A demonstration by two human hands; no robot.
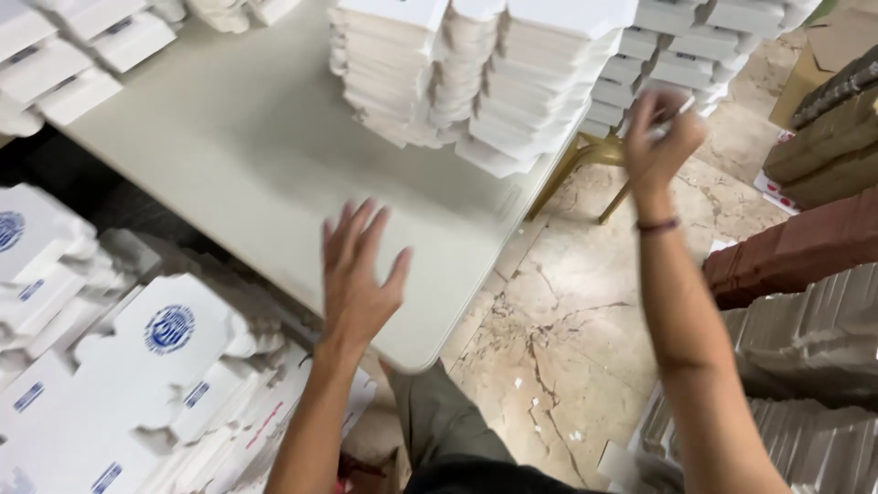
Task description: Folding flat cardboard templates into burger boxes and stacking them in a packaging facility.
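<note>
My left hand (358, 274) hovers over the near corner of a pale table (229, 155), fingers spread, holding nothing. My right hand (660, 137) is raised beyond the table's right edge, its fingers closed on a thin white flat piece, blurred, next to a stack of folded white boxes (681, 46). More folded white boxes (476, 73) are piled high at the table's far side.
Flat white carton blanks with blue round prints (137, 366) lie heaped at the left. Brown and grey bundles (814, 247) are stacked at the right. A gold metal leg (585, 155) stands on the cracked marble floor (567, 320). More white boxes (73, 55) sit at the top left.
</note>
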